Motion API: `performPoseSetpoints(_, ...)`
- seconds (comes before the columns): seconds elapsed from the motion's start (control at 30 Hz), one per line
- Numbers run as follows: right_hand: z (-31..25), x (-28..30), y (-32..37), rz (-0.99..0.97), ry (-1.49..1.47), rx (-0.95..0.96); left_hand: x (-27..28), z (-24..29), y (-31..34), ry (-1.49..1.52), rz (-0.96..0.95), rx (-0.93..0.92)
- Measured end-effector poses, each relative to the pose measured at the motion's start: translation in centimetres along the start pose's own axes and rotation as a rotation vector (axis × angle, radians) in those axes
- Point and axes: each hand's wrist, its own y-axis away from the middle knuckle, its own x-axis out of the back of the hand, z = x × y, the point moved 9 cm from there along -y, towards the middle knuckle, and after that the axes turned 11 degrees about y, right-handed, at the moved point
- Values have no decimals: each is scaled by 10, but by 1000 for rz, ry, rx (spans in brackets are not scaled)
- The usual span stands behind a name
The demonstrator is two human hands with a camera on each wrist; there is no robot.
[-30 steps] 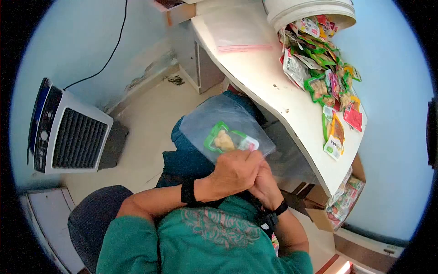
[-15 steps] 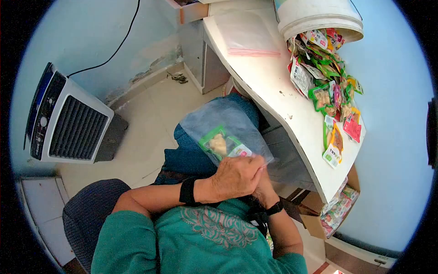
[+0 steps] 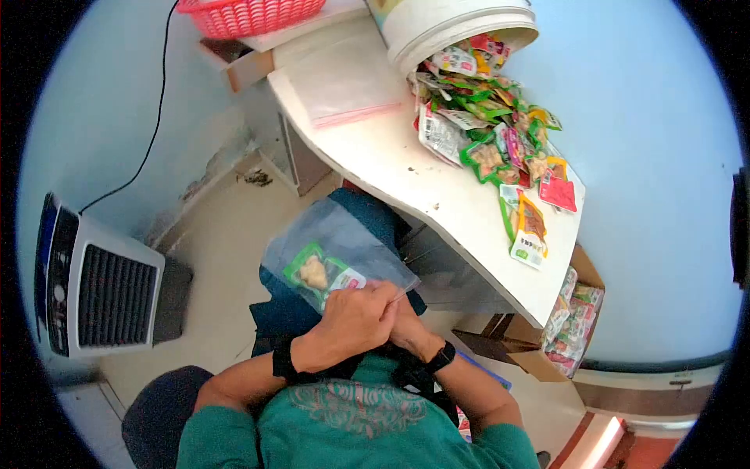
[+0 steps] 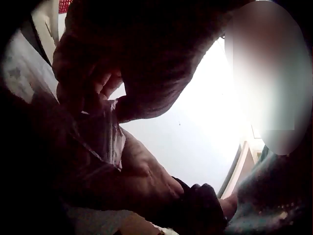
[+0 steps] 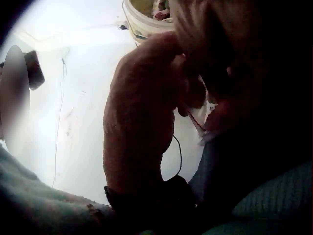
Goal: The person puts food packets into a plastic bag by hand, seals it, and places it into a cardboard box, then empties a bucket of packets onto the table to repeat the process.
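Observation:
A clear plastic bag (image 3: pixel 351 234) lies slanted over the person's lap in the head view. Inside it shows a green-edged food packet (image 3: pixel 312 272) with pale contents and a white-and-pink label. The left hand (image 3: pixel 355 320) grips the bag's near edge with curled fingers, its back toward the head camera. Tucked against it, the right hand (image 3: pixel 408 327) holds the same edge; its fingertips are mostly hidden behind the left hand. In the dark left wrist view, gathered clear plastic (image 4: pixel 115 142) runs between the two hands.
A tipped white bucket (image 3: pixel 461 35) spills packets (image 3: pixel 500 117) over the white table (image 3: pixel 375 160). Flat clear bags (image 3: pixel 344 78) lie near a red basket (image 3: pixel 254 16). An open carton (image 3: pixel 535 363) of packets stands below right; an air cooler (image 3: pixel 117 293) stands left.
The head view has shifted, bringing the red basket into sight and moving the table and hands leftward in the picture. Both hands keep their hold on the bag.

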Motion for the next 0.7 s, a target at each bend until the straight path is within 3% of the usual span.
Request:
performPoseSetpoints(0.07,-9,7,2,7,277,-35,8,6,-3,42,28,-15)
performPoseSetpoints(0.1,-32,10,8,44,387,76,9,4,-4,34,18,-2)
performPoseSetpoints(0.2,-16,31,25,-15,311,-291,14,-3,-4,29,8,33)
performPoseSetpoints(0.33,-83,74,49,130,457,-193,16,-6,-4,76,-2,55)
performPoseSetpoints(0.4,-110,107,48,255,628,-56,16,-6,-4,94,-6,55)
performPoseSetpoints(0.47,-150,141,47,463,883,65,17,-7,-4,105,-3,45)
performPoseSetpoints(0.53,-192,157,40,620,1381,327,17,-8,-4,98,1,54)
performPoseSetpoints(0.63,-210,175,13,659,1743,428,19,-8,-5,95,11,55)
performPoseSetpoints(0.7,-208,189,-15,617,1862,397,18,-7,-5,92,6,53)
